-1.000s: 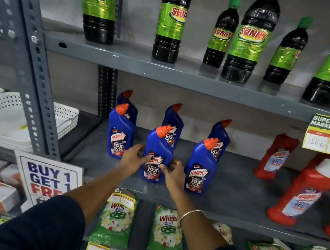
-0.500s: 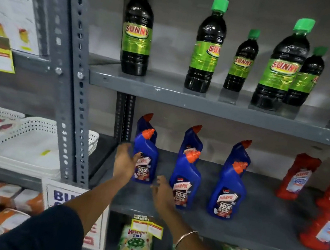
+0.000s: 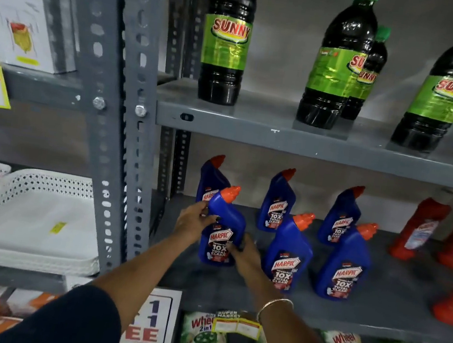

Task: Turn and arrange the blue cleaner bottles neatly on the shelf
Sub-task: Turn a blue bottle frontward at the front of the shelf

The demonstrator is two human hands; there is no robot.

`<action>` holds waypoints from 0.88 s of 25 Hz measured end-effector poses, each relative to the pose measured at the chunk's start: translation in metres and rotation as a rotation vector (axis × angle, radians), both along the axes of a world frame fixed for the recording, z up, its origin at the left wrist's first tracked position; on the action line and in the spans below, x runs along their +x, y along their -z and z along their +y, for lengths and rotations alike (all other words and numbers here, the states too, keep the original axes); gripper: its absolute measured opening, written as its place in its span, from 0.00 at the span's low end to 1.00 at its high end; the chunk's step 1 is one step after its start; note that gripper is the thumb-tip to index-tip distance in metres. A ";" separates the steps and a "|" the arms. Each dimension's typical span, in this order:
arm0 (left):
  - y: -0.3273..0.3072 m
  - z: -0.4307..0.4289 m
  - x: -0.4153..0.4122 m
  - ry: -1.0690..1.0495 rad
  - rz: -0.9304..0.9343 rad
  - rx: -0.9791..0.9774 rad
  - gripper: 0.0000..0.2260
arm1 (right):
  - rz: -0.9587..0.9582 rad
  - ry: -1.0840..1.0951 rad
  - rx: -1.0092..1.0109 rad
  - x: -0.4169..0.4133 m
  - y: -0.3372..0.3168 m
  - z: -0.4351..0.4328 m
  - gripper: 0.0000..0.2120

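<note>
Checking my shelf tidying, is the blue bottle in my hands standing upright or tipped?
Tipped: the blue bottle leans right between left hand and right hand.

Glossy blue plastic is being shown by the cleaner bottle (image 3: 222, 228); matt grey painted metal is being shown by the shelf (image 3: 373, 314).

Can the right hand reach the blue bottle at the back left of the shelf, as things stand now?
Probably not directly. The front left blue bottle, held between the left hand and right hand, stands right in front of the back left blue bottle. The right hand would have to let go and reach around it.
</note>
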State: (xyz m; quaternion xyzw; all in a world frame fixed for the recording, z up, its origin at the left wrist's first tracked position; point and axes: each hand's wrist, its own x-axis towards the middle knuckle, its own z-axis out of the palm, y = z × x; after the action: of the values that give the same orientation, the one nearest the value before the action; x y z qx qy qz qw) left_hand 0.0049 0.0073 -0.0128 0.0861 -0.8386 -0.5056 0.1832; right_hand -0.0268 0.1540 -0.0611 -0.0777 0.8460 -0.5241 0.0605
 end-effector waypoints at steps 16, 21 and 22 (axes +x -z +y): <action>-0.006 0.016 0.057 0.129 -0.107 0.120 0.18 | 0.054 -0.119 0.162 0.042 -0.005 0.028 0.19; -0.009 0.002 0.062 0.109 -0.148 0.184 0.20 | 0.040 -0.127 0.134 0.047 -0.004 0.012 0.20; -0.009 0.000 0.063 0.105 -0.159 0.195 0.20 | 0.032 -0.131 0.131 0.049 -0.005 0.008 0.21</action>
State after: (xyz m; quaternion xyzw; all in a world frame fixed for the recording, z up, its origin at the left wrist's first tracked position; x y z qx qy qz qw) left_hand 0.0684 0.0071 -0.0033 0.0994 -0.8008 -0.5852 0.0801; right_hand 0.0226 0.1619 -0.0561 -0.1369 0.8724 -0.4613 0.0861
